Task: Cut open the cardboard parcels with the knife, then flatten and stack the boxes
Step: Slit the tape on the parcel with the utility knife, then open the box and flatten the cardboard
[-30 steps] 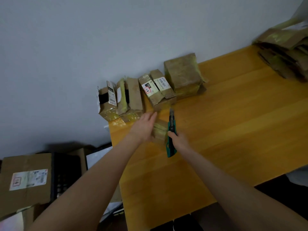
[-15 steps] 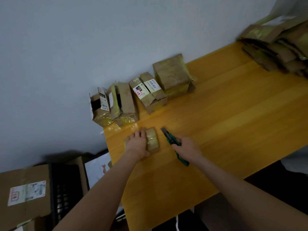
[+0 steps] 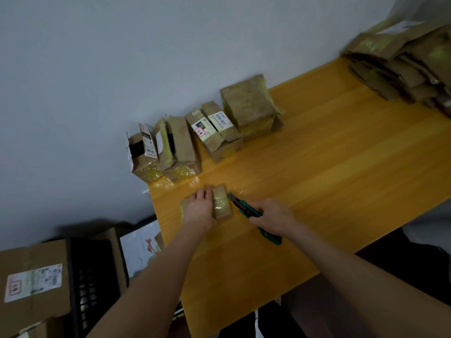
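Yellow table [image 3: 341,179], opened boxes [image 3: 180,145] behind; left hand [image 3: 199,209] flat on parcel [image 3: 222,203], right hand [image 3: 273,215] around knife [image 3: 240,206].

The left hand [image 3: 199,211] lies flat; the right hand [image 3: 274,215] grips.

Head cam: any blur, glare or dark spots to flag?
Head view: dim and soft overall; flattened box stack at the right edge is blurred; tape on the small parcel under the left hand glints; table shows faint sheen; lower-left corner is darkest.
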{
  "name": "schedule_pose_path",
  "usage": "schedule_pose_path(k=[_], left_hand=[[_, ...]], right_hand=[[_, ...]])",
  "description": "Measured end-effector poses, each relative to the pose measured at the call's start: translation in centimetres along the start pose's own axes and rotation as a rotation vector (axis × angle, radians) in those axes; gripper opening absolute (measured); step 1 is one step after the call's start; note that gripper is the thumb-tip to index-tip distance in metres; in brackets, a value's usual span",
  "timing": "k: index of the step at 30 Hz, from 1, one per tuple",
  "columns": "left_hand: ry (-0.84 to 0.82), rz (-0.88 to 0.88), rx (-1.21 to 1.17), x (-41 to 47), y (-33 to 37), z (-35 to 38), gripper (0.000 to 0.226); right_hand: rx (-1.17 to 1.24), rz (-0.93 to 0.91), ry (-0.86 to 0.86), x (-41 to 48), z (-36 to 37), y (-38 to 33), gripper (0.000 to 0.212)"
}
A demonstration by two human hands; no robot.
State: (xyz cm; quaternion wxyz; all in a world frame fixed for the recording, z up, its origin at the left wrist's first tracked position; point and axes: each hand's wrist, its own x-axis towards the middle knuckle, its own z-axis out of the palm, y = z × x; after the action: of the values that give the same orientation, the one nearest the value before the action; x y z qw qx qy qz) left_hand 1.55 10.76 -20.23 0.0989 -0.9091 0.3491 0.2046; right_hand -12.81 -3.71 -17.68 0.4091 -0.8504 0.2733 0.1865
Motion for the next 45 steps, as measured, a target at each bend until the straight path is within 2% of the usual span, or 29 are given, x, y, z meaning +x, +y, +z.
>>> schedule_pose_path(k=[6,10,13,16,19,22,26,32,34,37,39,41,43,45], left_hand=[[0.013,0.003,-0.014,-0.1,-0.1,0.1,0.096],[0.001,-0.006,-0.001,-0.1,0.0,0.0,0.100],[0.000,-0.007,-0.003,-0.1,0.0,-0.1,0.102],[0.002,-0.006,-0.001,-0.1,0.0,-0.4,0.101],[0.007,-0.077,-0.059,-0.2,0.0,-1.1,0.103],[0.016,-0.180,-0.184,-0.3,0.0,-1.3,0.110],[-0.046,-0.271,-0.301,-0.8,-0.4,0.0,0.115],[-0.170,-0.349,-0.593,-1.7,-1.9,2.2,0.104],[-0.189,-0.372,-0.631,-1.9,-2.2,2.3,0.101],[-0.199,-0.377,-0.653,-2.2,-2.2,2.2,0.094],[-0.180,-0.394,-0.737,-2.3,-1.9,2.2,0.090],[-0.167,-0.408,-0.799,-2.7,-1.3,2.0,0.084],[-0.147,-0.406,-0.841,-3.2,-0.8,1.6,0.077],[-0.081,-0.372,-0.936,-3.6,-0.5,0.5,0.074]], right_hand=[[-0.084,0.007,-0.051,-0.1,-0.3,-0.4,0.052],[-0.132,-0.008,-0.088,-0.5,-0.9,-0.2,0.043],[-0.122,0.001,-0.128,-1.2,-1.0,0.5,0.039],[-0.052,0.042,-0.171,-1.6,-1.4,1.8,0.045],[0.084,0.111,-0.018,-0.8,-1.9,2.3,0.049],[0.107,0.122,0.155,1.0,-1.6,1.5,0.050],[0.117,0.200,0.171,4.2,-0.6,0.4,0.055],[0.081,0.190,0.135,7.1,0.1,-0.4,0.073],[0.035,0.180,0.131,7.1,0.4,-0.8,0.066],[-0.095,0.156,0.252,6.4,1.1,-1.7,0.045],[-0.034,0.100,0.159,5.4,2.8,-2.4,0.038],[0.024,0.064,0.005,4.0,4.8,-3.1,0.043],[0.201,0.106,-0.004,3.2,5.5,-3.3,0.047],[0.395,0.166,0.075,2.9,4.9,-3.4,0.052]])
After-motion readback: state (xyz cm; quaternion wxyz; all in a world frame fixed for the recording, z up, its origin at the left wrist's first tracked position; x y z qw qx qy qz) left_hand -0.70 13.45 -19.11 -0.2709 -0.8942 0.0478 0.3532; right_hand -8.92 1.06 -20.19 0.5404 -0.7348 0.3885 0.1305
